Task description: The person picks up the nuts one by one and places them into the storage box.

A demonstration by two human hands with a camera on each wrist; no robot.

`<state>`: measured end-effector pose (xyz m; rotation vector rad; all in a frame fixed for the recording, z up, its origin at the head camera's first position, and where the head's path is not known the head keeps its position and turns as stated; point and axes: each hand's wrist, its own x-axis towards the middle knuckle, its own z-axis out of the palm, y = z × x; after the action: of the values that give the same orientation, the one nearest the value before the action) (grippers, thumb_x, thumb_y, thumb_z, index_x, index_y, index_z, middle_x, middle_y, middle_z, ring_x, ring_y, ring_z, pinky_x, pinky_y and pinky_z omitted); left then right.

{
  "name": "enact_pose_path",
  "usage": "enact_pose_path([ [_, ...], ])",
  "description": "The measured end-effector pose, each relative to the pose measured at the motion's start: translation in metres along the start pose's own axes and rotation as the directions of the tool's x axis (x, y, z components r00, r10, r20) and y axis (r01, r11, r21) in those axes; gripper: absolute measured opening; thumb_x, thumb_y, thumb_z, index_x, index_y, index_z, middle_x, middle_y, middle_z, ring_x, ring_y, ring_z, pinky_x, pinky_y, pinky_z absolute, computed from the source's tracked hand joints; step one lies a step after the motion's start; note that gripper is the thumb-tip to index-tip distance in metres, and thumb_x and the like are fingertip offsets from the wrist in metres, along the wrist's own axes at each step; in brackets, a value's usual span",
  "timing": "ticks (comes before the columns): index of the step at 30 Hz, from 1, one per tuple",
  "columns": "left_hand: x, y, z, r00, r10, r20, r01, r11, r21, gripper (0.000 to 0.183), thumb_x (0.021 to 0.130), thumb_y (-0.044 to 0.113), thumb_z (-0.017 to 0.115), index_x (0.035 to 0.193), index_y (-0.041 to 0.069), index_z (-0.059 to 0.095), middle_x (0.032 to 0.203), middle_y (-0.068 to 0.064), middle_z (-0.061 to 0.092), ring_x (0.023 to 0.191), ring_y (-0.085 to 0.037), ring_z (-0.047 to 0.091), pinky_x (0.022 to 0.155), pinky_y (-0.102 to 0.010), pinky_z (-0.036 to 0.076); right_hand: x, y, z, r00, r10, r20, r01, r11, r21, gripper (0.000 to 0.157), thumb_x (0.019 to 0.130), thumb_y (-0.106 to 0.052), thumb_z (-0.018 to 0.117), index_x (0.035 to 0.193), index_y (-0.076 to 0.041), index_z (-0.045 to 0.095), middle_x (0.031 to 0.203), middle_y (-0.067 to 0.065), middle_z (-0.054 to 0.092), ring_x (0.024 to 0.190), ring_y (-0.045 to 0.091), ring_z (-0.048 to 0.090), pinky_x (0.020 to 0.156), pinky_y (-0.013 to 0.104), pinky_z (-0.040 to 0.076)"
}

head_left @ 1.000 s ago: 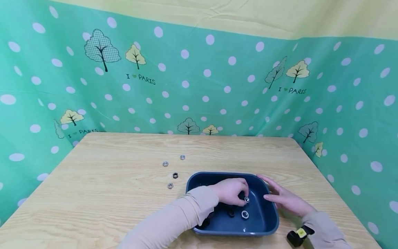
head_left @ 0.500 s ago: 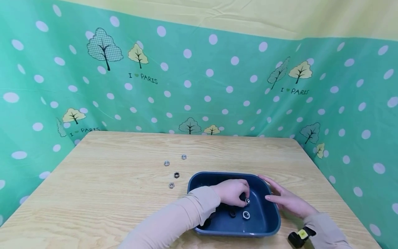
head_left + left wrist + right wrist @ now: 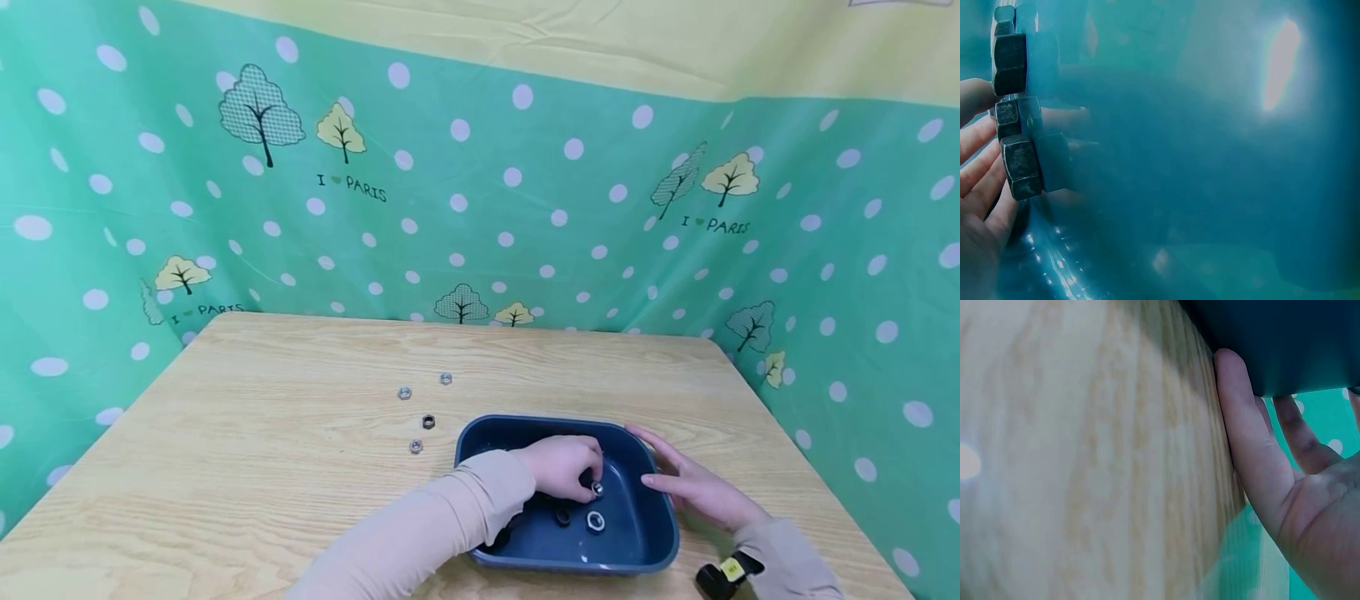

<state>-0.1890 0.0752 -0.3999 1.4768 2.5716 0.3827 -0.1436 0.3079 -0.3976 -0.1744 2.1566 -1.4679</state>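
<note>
In the head view my left hand (image 3: 564,468) reaches into a dark blue plastic bin (image 3: 573,565), fingers curled. Its thumb and fingertips pinch a small silver hex nut (image 3: 597,489). Below that nut on the bin floor lie a larger silver nut (image 3: 596,522) and a black nut (image 3: 562,517). Further dark nuts (image 3: 504,533) sit partly hidden by the sleeve. Up close, the left wrist view has black hex nuts (image 3: 1020,165) in a row beside the fingers. My right hand (image 3: 697,487) rests at the bin's right rim, its fingers fairly straight against the outer wall.
Left of the bin, on the wooden table (image 3: 247,467), several loose nuts lie apart, among them a black nut (image 3: 428,422) and a silver nut (image 3: 416,447). A black camera (image 3: 718,579) is strapped at the right wrist. A green dotted curtain (image 3: 510,208) hangs behind the table.
The whole view shifts slightly as the head turns a little. Both hands, the bin and the nuts keep practically the same places.
</note>
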Motion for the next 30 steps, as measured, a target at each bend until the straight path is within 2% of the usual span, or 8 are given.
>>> enact_pose_path([
  [11,-0.0004,0.0016,0.0004,1.0,-0.02,0.016,0.02,1.0,-0.003,0.01,0.084,0.027,0.071,0.088,0.018,0.07,0.114,0.006,0.057,0.093,-0.003,0.054,0.083,-0.01,0.043,0.0005,0.0,-0.0005,1.0,0.002,0.013,-0.002,1.0,0.021,0.073,0.097,-0.025,0.052,0.152,-0.021,0.004,0.155,0.026,0.0,0.138,0.051,0.011,0.1,0.054,0.041],
  [21,-0.001,0.0032,-0.0008,0.999,-0.031,0.019,0.031,0.999,-0.009,0.009,0.084,0.027,0.071,0.088,0.019,0.069,0.113,0.007,0.057,0.092,-0.002,0.053,0.082,-0.01,0.043,0.0009,0.0013,-0.0019,1.0,-0.002,0.026,0.001,1.0,0.027,0.075,0.097,-0.024,0.052,0.152,-0.019,0.002,0.155,0.026,-0.002,0.138,0.052,0.006,0.101,0.052,0.041],
  [30,-0.0004,0.0029,0.0011,0.999,-0.032,0.01,0.032,0.999,0.01,0.01,0.084,0.028,0.071,0.089,0.019,0.069,0.112,0.007,0.056,0.093,-0.003,0.053,0.083,-0.01,0.043,0.0006,0.001,-0.0012,1.0,-0.001,0.03,-0.001,0.999,0.04,0.074,0.097,-0.024,0.051,0.152,-0.021,0.002,0.155,0.027,-0.003,0.138,0.052,0.009,0.099,0.051,0.043],
])
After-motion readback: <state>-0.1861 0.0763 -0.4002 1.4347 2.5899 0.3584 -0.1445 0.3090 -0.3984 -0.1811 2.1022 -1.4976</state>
